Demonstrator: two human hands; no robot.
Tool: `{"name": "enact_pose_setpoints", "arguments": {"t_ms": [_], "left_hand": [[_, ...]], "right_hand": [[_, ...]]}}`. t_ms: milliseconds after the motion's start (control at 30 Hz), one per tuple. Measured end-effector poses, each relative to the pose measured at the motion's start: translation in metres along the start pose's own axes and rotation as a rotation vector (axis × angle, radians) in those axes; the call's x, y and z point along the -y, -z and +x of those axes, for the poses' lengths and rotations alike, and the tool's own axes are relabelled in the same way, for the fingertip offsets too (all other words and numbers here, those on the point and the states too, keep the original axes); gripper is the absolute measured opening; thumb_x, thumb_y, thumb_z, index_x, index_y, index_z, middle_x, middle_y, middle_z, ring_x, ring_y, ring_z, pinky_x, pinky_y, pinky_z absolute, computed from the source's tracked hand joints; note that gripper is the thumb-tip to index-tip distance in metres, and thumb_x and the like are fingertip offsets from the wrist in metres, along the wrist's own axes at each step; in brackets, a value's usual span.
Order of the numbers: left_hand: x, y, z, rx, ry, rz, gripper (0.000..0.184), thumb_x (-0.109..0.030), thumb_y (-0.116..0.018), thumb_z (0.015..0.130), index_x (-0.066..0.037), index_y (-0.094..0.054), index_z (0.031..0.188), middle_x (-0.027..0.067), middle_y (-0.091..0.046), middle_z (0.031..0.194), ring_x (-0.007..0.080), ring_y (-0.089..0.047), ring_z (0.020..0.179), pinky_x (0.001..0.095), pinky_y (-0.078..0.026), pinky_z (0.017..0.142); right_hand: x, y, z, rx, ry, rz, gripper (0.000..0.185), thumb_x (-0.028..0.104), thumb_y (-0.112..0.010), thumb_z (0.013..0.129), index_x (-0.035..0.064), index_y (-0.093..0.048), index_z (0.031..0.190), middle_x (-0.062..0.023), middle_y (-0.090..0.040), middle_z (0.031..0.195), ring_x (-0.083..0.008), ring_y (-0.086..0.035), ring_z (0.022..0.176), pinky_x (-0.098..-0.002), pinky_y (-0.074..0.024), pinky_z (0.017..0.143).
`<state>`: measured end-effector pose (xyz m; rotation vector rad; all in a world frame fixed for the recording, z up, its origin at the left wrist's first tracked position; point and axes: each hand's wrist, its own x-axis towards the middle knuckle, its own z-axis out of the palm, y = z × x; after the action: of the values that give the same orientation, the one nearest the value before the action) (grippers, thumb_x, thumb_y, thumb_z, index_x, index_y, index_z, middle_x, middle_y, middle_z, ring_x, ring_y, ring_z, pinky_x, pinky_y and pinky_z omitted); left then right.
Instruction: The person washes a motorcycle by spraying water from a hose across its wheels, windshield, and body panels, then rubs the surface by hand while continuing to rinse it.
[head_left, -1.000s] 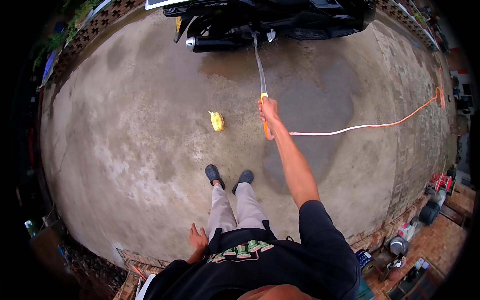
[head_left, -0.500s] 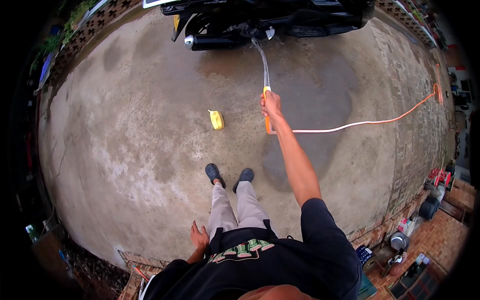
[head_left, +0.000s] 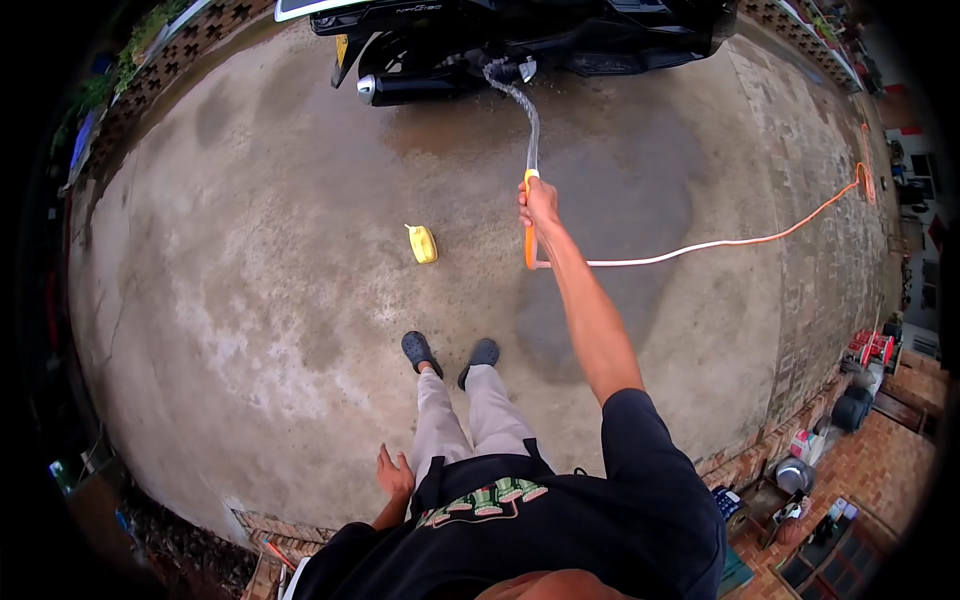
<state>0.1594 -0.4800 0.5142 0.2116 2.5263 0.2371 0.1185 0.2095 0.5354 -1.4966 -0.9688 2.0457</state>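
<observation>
My right hand (head_left: 540,202) is closed around an orange hose (head_left: 530,245) with a yellow and white tip, held out in front of me. A stream of water (head_left: 531,130) leaves the tip and strikes the underside of a black motorcycle (head_left: 600,38) near its exhaust pipe (head_left: 420,86). Down by my left thigh, my left hand (head_left: 395,472) hangs with its fingers apart and nothing in it. On the concrete, left of the hose, stands a yellow bottle (head_left: 422,245).
The hose trails right as a pale line (head_left: 680,250) toward a coil (head_left: 866,180) on the paving bricks. Wet dark concrete (head_left: 610,220) spreads below the motorcycle. At lower right are a red hose reel (head_left: 873,348) and a metal pot (head_left: 794,475). A lattice brick wall (head_left: 180,50) borders the upper left.
The water stream now bends further left at its far end. The view has shifted slightly, with the bottle and motorcycle appearing a little more to the left. My grip looks the same.
</observation>
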Motion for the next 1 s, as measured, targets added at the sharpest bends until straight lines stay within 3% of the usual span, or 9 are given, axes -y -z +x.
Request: {"name": "enact_pose_setpoints", "arguments": {"t_ms": [167,300,467,633,1000], "left_hand": [[0.003,-0.001,-0.007,-0.005,0.016,0.025,0.062,-0.033,-0.059,0.094,-0.004,-0.045,0.147,0.0249,-0.057,0.133,0.0454,-0.056,0.119,0.0516,-0.045,0.100],[0.023,-0.001,-0.010,-0.065,0.044,-0.034,0.063,-0.033,-0.059,0.095,-0.004,-0.043,0.148,0.0252,-0.056,0.134,0.0456,-0.055,0.119,0.0518,-0.044,0.100],[0.045,0.018,-0.031,-0.070,0.134,-0.030,0.063,-0.034,-0.058,0.095,-0.005,-0.042,0.149,0.0235,-0.057,0.132,0.0435,-0.057,0.118,0.0509,-0.046,0.099],[0.046,0.012,-0.023,-0.097,0.134,0.001,0.062,-0.035,-0.057,0.096,-0.006,-0.043,0.148,0.0208,-0.059,0.129,0.0374,-0.062,0.113,0.0492,-0.049,0.094],[0.058,0.012,0.007,-0.018,0.122,-0.085,0.061,-0.035,-0.056,0.096,-0.009,-0.043,0.149,0.0216,-0.058,0.130,0.0385,-0.065,0.110,0.0486,-0.051,0.093]], "right_hand": [[0.013,0.015,-0.005,0.013,-0.017,-0.108,0.024,0.027,-0.042,0.102,0.0058,-0.052,0.094,-0.0006,-0.047,0.065,-0.0070,-0.032,0.040,-0.0263,-0.0277,0.035],[0.019,0.029,-0.015,-0.036,-0.006,-0.012,0.026,0.026,-0.041,0.103,0.0041,-0.053,0.094,-0.0021,-0.048,0.064,-0.0080,-0.034,0.039,-0.0283,-0.0268,0.035],[0.032,0.026,-0.037,0.050,-0.013,-0.201,0.026,0.026,-0.040,0.102,0.0043,-0.053,0.094,-0.0013,-0.048,0.064,-0.0072,-0.033,0.040,-0.0279,-0.0270,0.035],[0.021,0.006,-0.036,0.079,-0.057,-0.190,0.025,0.026,-0.042,0.101,0.0048,-0.052,0.093,-0.0008,-0.047,0.064,-0.0072,-0.033,0.040,-0.0273,-0.0273,0.035],[-0.013,-0.060,-0.023,0.003,-0.058,-0.154,0.025,0.027,-0.042,0.102,0.0056,-0.052,0.094,-0.0008,-0.047,0.065,-0.0073,-0.033,0.041,-0.0268,-0.0273,0.036]]}}
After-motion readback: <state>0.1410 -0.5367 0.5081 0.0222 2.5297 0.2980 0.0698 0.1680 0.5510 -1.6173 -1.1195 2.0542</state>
